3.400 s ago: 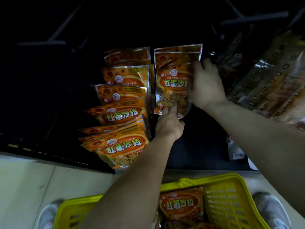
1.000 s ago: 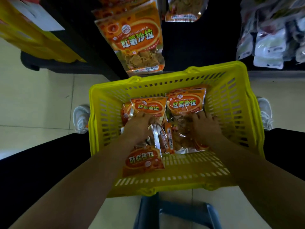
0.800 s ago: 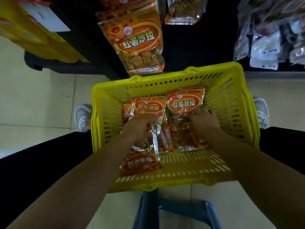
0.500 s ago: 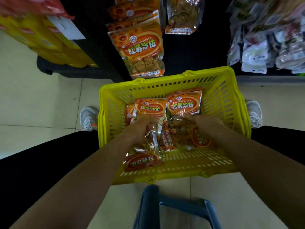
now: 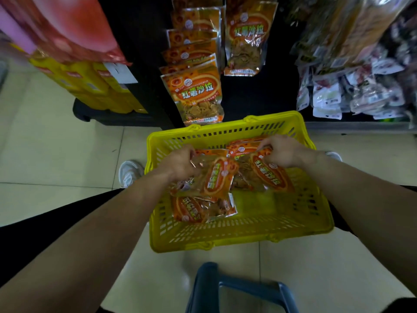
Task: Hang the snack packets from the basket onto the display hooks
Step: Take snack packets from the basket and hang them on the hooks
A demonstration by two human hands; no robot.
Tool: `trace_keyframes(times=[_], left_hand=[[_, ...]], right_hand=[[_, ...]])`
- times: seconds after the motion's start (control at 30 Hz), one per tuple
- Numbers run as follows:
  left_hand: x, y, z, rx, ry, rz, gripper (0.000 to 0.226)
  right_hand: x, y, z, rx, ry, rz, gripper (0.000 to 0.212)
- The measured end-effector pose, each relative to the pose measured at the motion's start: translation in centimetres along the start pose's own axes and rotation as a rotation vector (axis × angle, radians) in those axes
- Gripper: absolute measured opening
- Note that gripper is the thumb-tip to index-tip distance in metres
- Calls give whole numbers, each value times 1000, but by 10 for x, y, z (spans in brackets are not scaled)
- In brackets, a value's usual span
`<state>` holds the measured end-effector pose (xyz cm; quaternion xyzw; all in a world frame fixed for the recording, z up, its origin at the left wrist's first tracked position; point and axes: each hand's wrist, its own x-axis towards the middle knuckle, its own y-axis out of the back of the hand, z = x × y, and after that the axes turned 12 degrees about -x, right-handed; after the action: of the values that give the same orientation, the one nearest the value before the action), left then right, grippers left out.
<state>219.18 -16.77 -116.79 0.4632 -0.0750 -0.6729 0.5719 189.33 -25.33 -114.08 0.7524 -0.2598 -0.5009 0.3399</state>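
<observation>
A yellow basket [image 5: 239, 236] sits on the floor in front of me with orange snack packets inside. My left hand [image 5: 178, 163] grips one orange packet [image 5: 216, 177] by its clear end, lifted and turned sideways over the basket. My right hand [image 5: 282, 150] grips a second orange packet [image 5: 268, 175] by its top corner, also raised. Another packet [image 5: 191, 210] lies flat on the basket floor, and more show at the basket's far end. On the dark display above, a column of matching packets [image 5: 195, 93] hangs at the left and a single stack [image 5: 244, 39] at the right.
Yellow boxes [image 5: 90, 86] and red bags stand on a low stand at the left. Grey and white packets [image 5: 352, 93] fill the rack at the right. A blue stool [image 5: 225, 288] is below me, and my white shoes flank the basket on the tiled floor.
Both hands, earlier pressing into the packets in the basket, have each closed on a packet and lifted it. The view has tilted up, showing more of the display.
</observation>
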Motion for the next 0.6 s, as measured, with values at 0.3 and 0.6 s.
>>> trace_keyframes(times=[0.3,0.6], left_hand=[[-39,-27,-12,172,-2,-114,26],[-12,-58,13,68,50,-205,71]], right_hand=[[-9,-21,8,86,-40,62,29],[3,-34,-2,240,-69,149,26]])
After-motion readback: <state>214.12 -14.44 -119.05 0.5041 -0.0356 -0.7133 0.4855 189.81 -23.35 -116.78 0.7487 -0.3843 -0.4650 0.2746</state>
